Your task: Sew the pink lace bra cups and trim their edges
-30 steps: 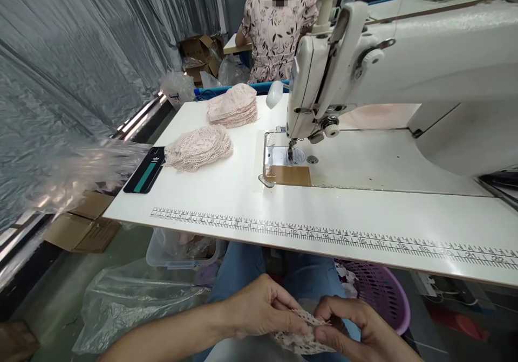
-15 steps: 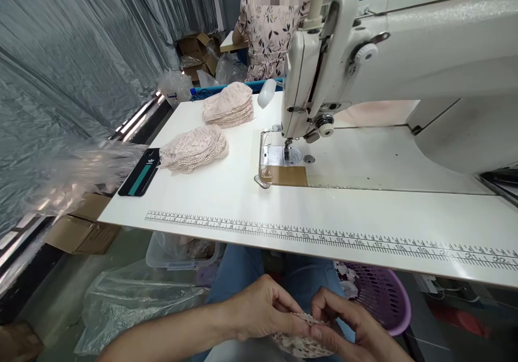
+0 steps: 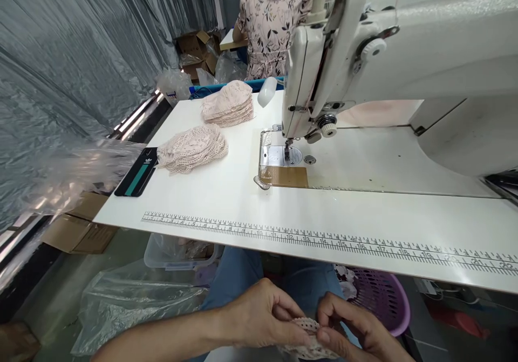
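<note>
Beyond my left fingers and right fingers the desk is stretching, the machine standing ahead to their right. Nearer, on their right, the basket is sitting. Far ahead-left, two stacks, the near one and the far one, are lying. Both hands' fingers are pinching the lace between them.

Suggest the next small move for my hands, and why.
Perhaps steady the lace with your left hand and ease its edge flat with your right hand: both hands pinch it above your lap, and it looks bunched between them.
</note>
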The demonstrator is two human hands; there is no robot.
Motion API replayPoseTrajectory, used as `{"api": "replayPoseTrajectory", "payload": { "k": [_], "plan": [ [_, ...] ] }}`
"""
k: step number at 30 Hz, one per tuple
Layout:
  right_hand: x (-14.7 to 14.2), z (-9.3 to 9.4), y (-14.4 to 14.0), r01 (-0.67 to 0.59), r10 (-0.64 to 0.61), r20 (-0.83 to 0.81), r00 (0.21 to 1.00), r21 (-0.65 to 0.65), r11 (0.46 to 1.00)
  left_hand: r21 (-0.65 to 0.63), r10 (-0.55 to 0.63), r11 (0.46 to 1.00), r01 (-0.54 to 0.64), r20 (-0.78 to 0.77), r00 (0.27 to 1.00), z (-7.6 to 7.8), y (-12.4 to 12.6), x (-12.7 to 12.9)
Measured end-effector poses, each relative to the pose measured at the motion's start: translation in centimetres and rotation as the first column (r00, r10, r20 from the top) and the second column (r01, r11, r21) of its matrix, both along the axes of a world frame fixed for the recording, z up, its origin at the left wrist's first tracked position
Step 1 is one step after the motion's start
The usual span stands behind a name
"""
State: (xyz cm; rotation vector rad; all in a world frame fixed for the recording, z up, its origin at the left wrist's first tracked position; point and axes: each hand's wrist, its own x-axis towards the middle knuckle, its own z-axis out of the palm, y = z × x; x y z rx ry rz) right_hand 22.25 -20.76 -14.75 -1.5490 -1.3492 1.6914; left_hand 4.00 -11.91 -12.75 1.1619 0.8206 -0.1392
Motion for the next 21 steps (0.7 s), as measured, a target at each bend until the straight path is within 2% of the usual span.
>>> {"api": "replayPoseTrajectory", "payload": {
  "k": [2, 7, 14, 21],
  "plan": [
    [0.0, 0.1, 0.0, -0.014, 0.015, 0.028, 1.000, 0.000, 1.000, 0.008, 0.001, 1.000, -0.001, -0.002, 1.000, -0.2, 0.0, -0.2],
    [-1.0, 0.5, 0.2, -0.022, 0.019, 0.059, 0.998, 0.050, 0.999, 0.123, -0.015, 0.992, 0.019, -0.037, 0.999, -0.1, -0.2, -0.3],
    [-1.2, 0.2, 0.5, -0.032, 0.031, -0.046, 0.998, -0.017, 0.999, 0.024, 0.009, 1.000, -0.009, -0.005, 1.000, -0.2, 0.0, -1.4],
    [-1.4, -0.1, 0.3, -0.066, 0.066, 0.022, 0.998, -0.015, 0.998, 0.130, -0.030, 0.991, 0.028, 0.012, 0.999, -0.4, 0.0, -1.9]
  ]
}}
